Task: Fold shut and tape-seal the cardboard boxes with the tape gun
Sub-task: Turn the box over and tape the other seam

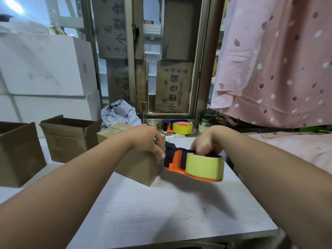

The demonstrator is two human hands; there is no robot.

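Observation:
A closed brown cardboard box (138, 166) stands mid-table. My left hand (150, 141) lies over its top right corner, fingers curled down over the right edge. Against the box's right side is an orange and blue tape gun (177, 159) carrying a yellow tape roll (204, 167). My right hand (204, 141) grips the gun from above. The gun's front end touches the box at the top of its right face. Two open brown boxes, one (69, 137) behind and one (18, 153) at the far left, stand on the table's left.
A second tape gun with yellow tape (179, 127) sits on the sill behind, next to a crumpled plastic bag (119, 112). White cartons (45, 69) are stacked at the left. Pink cloth (273, 60) hangs at the right. The white table (161, 212) ends near my body.

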